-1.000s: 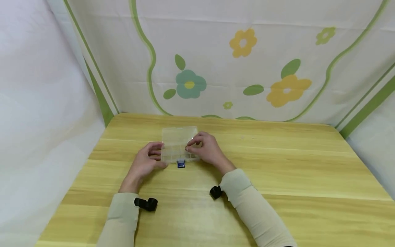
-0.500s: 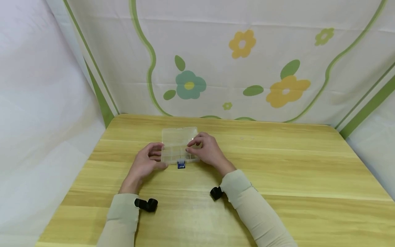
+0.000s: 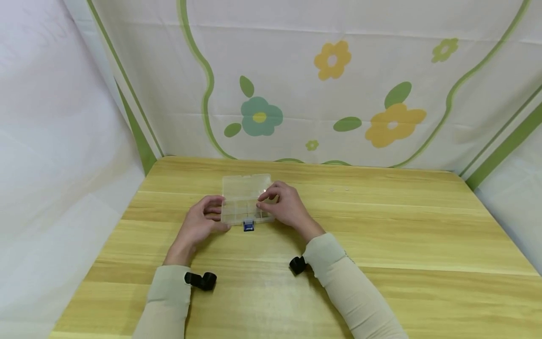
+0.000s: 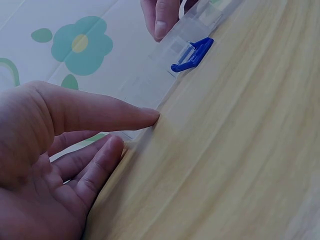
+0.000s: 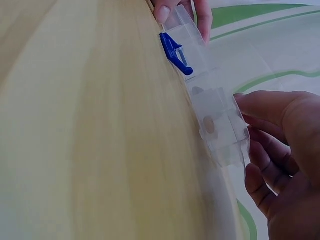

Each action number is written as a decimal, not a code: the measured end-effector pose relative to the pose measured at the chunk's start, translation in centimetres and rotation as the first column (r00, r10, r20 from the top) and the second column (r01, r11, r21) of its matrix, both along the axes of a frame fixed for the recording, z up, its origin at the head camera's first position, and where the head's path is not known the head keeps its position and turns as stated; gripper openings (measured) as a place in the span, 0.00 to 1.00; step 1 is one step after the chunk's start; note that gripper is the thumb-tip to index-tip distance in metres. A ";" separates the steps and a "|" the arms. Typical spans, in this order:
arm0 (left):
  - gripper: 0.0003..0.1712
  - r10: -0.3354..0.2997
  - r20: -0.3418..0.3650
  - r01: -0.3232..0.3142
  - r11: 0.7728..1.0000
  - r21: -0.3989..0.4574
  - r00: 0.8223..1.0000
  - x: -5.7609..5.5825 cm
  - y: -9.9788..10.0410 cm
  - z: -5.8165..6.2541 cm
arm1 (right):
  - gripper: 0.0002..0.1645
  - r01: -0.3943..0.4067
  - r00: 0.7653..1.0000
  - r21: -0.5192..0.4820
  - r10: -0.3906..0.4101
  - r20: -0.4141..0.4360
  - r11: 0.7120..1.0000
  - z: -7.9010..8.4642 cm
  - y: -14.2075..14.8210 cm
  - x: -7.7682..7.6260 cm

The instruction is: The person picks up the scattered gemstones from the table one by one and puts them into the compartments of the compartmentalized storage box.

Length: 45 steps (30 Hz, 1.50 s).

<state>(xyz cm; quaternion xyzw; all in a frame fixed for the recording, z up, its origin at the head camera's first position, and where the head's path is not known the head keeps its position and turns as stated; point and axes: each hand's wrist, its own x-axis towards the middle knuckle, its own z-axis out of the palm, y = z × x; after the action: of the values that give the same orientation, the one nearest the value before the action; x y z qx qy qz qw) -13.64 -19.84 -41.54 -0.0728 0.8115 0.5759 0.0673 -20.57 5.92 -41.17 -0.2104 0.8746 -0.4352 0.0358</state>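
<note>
A clear plastic compartment box [image 3: 235, 207] stands on the table with its lid [image 3: 246, 186] raised at the back and a blue latch [image 3: 248, 225] at its front. My left hand [image 3: 199, 219] holds the box's left end, thumb at the front corner and fingers along the side. Over the right-hand compartments is my right hand [image 3: 284, 203], thumb and index finger close together. Whether something small sits between those fingertips is hidden. Through the wall, the right wrist view shows a small round disc [image 5: 209, 125] and another disc [image 5: 198, 90] inside the box.
Two tiny clear pieces lie on the wooden table [image 3: 381, 245] towards the back right, a left piece [image 3: 331, 189] and a right piece [image 3: 347, 189]. Behind the table hangs a white cloth [image 3: 292, 75] with printed flowers.
My right hand's fingertips have shifted very slightly to the right over the compartments. The left hand and the box stay where they were.
</note>
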 end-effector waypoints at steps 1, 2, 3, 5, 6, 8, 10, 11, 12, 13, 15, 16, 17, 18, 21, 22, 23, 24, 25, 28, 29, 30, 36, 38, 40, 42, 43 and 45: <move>0.46 -0.002 -0.001 0.002 1.000 0.001 1.000 0.0 0.0 0.0 | 0.03 0.009 1.000 -0.017 -0.009 0.003 1.000 0.0 0.1 0.0; 0.46 -0.001 -0.002 0.001 1.000 0.002 1.000 0.1 0.0 0.1 | 0.03 0.021 1.000 -0.037 -0.021 0.004 0.999 0.0 0.1 0.1; 0.46 0.000 -0.003 0.000 1.000 0.003 1.000 0.1 0.0 0.1 | 0.03 0.036 0.999 -0.056 -0.036 0.002 0.998 0.0 0.2 0.1; 0.46 0.003 -0.001 -0.003 1.000 0.006 1.000 0.1 0.0 0.1 | 0.04 0.066 0.998 -0.089 -0.066 -0.003 0.994 -0.1 0.4 0.1; 0.46 0.001 -0.004 -0.001 1.000 0.004 1.000 0.1 0.0 0.1 | 0.04 0.079 0.997 -0.099 -0.080 -0.007 0.992 -0.1 0.5 0.1; 0.46 0.001 -0.004 -0.001 1.000 0.003 1.000 0.0 0.1 0.1 | 0.04 0.096 0.995 -0.109 -0.098 -0.014 0.989 -0.2 0.7 0.0; 0.45 0.001 -0.002 -0.001 1.000 0.003 1.000 0.1 0.1 0.1 | 0.05 0.099 0.995 -0.106 -0.101 -0.011 0.989 -0.2 0.9 0.0; 0.45 0.001 0.000 -0.001 1.000 0.003 1.000 0.1 0.1 0.1 | 0.05 0.099 0.995 -0.105 -0.100 -0.007 0.990 -0.2 1.0 0.0; 0.46 -0.002 -0.001 0.002 1.000 0.000 1.000 0.1 0.1 0.1 | 0.05 0.097 0.995 -0.104 -0.098 -0.002 0.990 -0.2 1.1 0.0; 0.45 0.001 0.002 -0.001 1.000 0.001 1.000 0.1 0.1 0.1 | 0.05 0.097 0.995 -0.103 -0.098 0.004 0.990 -0.2 1.2 0.0; 0.45 0.003 0.004 -0.003 1.000 0.000 1.000 0.1 0.2 0.1 | 0.05 0.095 0.995 -0.102 -0.094 0.016 0.990 -0.2 1.4 0.0; 0.45 0.000 0.002 0.000 1.000 -0.001 1.000 0.1 0.2 0.1 | 0.05 0.095 0.995 -0.102 -0.093 0.022 0.990 -0.2 1.5 0.0; 0.46 0.000 0.002 0.000 1.000 0.000 1.000 0.1 0.2 0.1 | 0.05 0.094 0.995 -0.102 -0.092 0.026 0.990 -0.2 1.7 0.0; 0.46 -0.002 0.000 0.002 1.000 0.000 1.000 0.1 0.2 0.2 | 0.05 0.096 0.995 -0.102 -0.093 0.029 0.990 -0.2 1.9 0.0; 0.46 -0.002 0.000 0.002 1.000 0.001 1.000 0.1 0.3 0.2 | 0.05 0.101 0.995 -0.104 -0.098 0.036 0.989 -0.2 2.4 0.1; 0.46 -0.004 -0.002 0.004 1.000 0.000 1.000 0.1 0.2 0.2 | 0.05 0.103 0.994 -0.104 -0.099 0.037 0.989 -0.2 2.7 0.0; 0.46 -0.003 -0.001 0.003 1.000 0.000 1.000 0.1 0.2 0.2 | 0.05 0.105 0.994 -0.106 -0.101 0.039 0.989 -0.2 2.9 0.0; 0.46 -0.003 -0.002 0.003 1.000 -0.001 1.000 0.1 0.2 0.2 | 0.04 0.107 0.994 -0.109 -0.103 0.040 0.988 -0.2 3.1 0.0; 0.46 -0.001 0.000 0.001 1.000 -0.001 1.000 0.1 0.1 0.1 | 0.05 0.108 0.994 -0.111 -0.104 0.042 0.988 -0.2 3.4 0.0; 0.46 -0.002 0.001 0.002 1.000 -0.002 1.000 0.1 0.1 0.2 | 0.05 0.116 0.993 -0.112 -0.112 0.045 0.987 -0.3 4.3 -0.1; 0.46 -0.002 0.001 0.002 1.000 -0.001 1.000 0.2 0.1 0.2 | 0.05 0.119 0.992 -0.113 -0.115 0.047 0.986 -0.3 4.6 -0.1; 0.46 -0.004 -0.001 0.004 1.000 0.000 1.000 0.2 0.1 0.2 | 0.05 0.123 0.992 -0.113 -0.118 0.048 0.986 -0.4 4.9 -0.2; 0.46 -0.010 0.001 0.010 1.000 -0.004 1.000 0.1 0.3 0.3 | 0.05 0.153 0.987 -0.090 -0.149 0.053 0.984 -0.3 7.0 -0.1; 0.46 -0.009 0.007 0.009 1.000 -0.008 1.000 0.1 0.3 0.4 | 0.07 0.171 0.984 -0.076 -0.165 0.070 0.982 -0.2 7.8 0.0; 0.46 -0.009 0.012 0.009 1.000 -0.012 1.000 0.1 0.3 0.4 | 0.07 0.191 0.978 -0.070 -0.184 0.093 0.979 -0.2 8.6 0.2; 0.46 -0.012 0.012 0.012 1.000 -0.013 1.000 0.1 0.2 0.3 | 0.08 0.208 0.973 -0.063 -0.200 0.117 0.976 -0.2 9.5 0.3; 0.46 -0.011 0.013 0.011 1.000 -0.014 1.000 0.1 0.2 0.3 | 0.09 0.215 0.970 -0.060 -0.206 0.129 0.975 -0.2 9.8 0.4; 0.46 -0.008 0.017 0.008 1.000 -0.015 1.000 0.3 0.1 0.2 | 0.10 0.220 0.966 -0.053 -0.210 0.149 0.974 -0.2 10.6 0.6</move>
<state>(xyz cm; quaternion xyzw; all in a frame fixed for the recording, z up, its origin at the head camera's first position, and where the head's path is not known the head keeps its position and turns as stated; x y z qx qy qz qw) -13.38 -19.70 -41.34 -0.0749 0.8154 0.5690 0.0758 -19.97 16.51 -41.36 -0.0837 0.8720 -0.4804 0.0433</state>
